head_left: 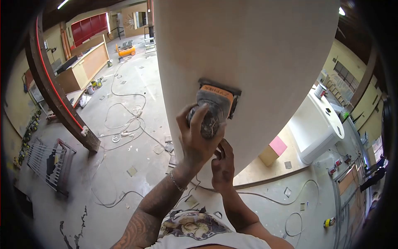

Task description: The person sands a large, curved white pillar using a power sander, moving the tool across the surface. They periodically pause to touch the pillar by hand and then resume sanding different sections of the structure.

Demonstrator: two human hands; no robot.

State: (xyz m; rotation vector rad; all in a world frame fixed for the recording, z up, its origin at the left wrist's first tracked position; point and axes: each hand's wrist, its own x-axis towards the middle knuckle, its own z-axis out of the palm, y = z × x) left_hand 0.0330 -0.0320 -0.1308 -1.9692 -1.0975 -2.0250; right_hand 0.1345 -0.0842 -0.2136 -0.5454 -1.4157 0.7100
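Note:
My left hand (197, 139) is wrapped round the dusty black-and-orange body of an electric sander (216, 101). The sander's flat square pad lies against a tall, pale, curved panel (261, 50) that rises in front of me. Just below and to the right, my right hand (224, 166) is close to the left hand and the panel's lower part. Its fingers are curled in, and whatever they may hold is hidden. A dark power cord (248, 193) runs over the floor below my hands.
Tangled cable (137, 112) and scattered sanding sheets (132, 171) lie on the concrete floor. A dark post (62, 83) stands left, near a metal rack (49, 162). An orange compressor (125, 50) is at the back. Right are a white curved counter (317, 124) and a pink-topped block (273, 151).

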